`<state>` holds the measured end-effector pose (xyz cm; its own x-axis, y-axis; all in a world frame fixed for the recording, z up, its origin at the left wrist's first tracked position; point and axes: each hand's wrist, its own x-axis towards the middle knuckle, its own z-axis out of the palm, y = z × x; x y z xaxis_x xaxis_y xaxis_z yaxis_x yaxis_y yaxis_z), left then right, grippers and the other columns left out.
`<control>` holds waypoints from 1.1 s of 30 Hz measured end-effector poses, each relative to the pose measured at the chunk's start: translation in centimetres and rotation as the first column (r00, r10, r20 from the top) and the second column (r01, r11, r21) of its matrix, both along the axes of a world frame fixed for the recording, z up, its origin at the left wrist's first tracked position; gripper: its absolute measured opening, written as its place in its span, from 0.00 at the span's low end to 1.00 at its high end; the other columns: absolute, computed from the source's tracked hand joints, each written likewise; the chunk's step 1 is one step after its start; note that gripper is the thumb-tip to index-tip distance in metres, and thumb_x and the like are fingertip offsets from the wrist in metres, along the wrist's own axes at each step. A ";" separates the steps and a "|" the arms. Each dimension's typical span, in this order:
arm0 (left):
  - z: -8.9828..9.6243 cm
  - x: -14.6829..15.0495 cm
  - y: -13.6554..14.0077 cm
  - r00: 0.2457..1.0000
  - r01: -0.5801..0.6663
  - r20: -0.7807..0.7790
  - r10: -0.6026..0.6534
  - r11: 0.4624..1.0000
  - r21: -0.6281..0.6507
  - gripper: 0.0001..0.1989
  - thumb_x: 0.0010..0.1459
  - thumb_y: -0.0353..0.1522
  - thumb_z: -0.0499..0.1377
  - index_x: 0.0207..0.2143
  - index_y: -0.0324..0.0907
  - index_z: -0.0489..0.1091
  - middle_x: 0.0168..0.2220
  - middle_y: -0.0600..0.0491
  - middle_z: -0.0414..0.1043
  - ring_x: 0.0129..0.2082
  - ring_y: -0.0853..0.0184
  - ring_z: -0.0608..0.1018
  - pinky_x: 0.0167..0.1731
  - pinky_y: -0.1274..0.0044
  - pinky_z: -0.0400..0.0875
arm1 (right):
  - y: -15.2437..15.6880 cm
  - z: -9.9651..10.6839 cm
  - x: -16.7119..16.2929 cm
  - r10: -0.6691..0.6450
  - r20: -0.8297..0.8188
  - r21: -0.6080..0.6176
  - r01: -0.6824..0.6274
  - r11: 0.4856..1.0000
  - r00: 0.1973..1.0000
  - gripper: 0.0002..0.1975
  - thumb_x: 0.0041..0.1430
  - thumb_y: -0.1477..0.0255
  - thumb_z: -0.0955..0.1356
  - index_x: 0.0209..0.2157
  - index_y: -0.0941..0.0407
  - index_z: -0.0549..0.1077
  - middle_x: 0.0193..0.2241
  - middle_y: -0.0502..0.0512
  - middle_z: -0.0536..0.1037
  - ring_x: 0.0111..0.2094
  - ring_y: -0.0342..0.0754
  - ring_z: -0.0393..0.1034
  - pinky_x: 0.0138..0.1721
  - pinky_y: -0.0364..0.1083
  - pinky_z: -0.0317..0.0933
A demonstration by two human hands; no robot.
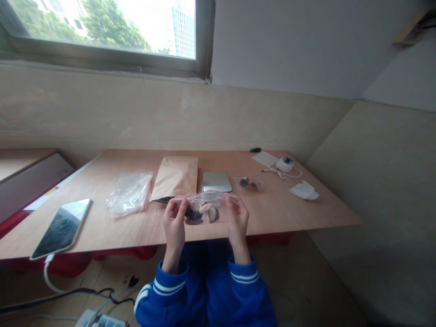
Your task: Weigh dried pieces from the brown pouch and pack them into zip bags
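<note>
A clear zip bag (pixel 221 217) with dark and pale stone-like pieces in it is held up over the table's front edge. My left hand (pixel 175 220) pinches its upper left corner between thumb and fingers. At the upper right corner, my right hand (pixel 237 219) grips the bag the same way. Behind the bag lies a flat silver scale (pixel 216 180), partly covered by it. A dark pointed thing (pixel 163 199), perhaps tweezers, shows beside my left hand; its other end is hidden.
A brown paper pouch (pixel 177 175) and a stack of clear bags (pixel 131 194) lie left of the scale. To its right is another filled zip bag (pixel 250 183). Farther right are a white fan-like device (pixel 285 164) and crumpled tissue (pixel 304 190). A plugged-in phone (pixel 63 228) rests at left.
</note>
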<state>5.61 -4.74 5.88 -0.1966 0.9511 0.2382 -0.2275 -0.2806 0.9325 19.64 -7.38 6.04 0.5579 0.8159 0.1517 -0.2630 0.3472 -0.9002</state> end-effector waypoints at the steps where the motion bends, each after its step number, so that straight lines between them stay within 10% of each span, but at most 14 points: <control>1: 0.0 0.0 0.0 1.000 -0.003 0.004 0.003 1.000 -0.002 0.11 0.55 0.39 0.61 0.29 0.40 0.68 0.26 0.56 0.70 0.27 0.72 0.71 0.29 0.82 0.66 | -0.1 0.0 0.0 -0.006 0.012 0.003 0.006 1.000 1.000 0.13 0.54 0.62 0.71 0.35 0.56 0.74 0.31 0.55 0.82 0.36 0.53 0.78 0.41 0.51 0.70; 24: 0.5 -0.6 0.0 1.000 -0.026 0.018 0.026 1.000 0.001 0.10 0.52 0.38 0.64 0.30 0.40 0.70 0.28 0.54 0.74 0.29 0.70 0.75 0.31 0.80 0.70 | -0.1 0.1 -0.3 -0.123 0.098 0.009 0.123 0.992 0.987 0.12 0.56 0.62 0.69 0.30 0.56 0.72 0.28 0.53 0.79 0.35 0.49 0.74 0.42 0.48 0.66; 33: 0.1 -0.4 -0.1 0.993 0.116 0.032 -0.116 0.993 -0.011 0.14 0.51 0.40 0.64 0.36 0.41 0.72 0.29 0.55 0.73 0.27 0.71 0.74 0.26 0.81 0.69 | -0.2 0.2 -0.4 0.072 0.045 -0.013 -0.072 0.997 0.996 0.17 0.55 0.61 0.69 0.43 0.56 0.72 0.37 0.55 0.80 0.39 0.50 0.74 0.45 0.49 0.65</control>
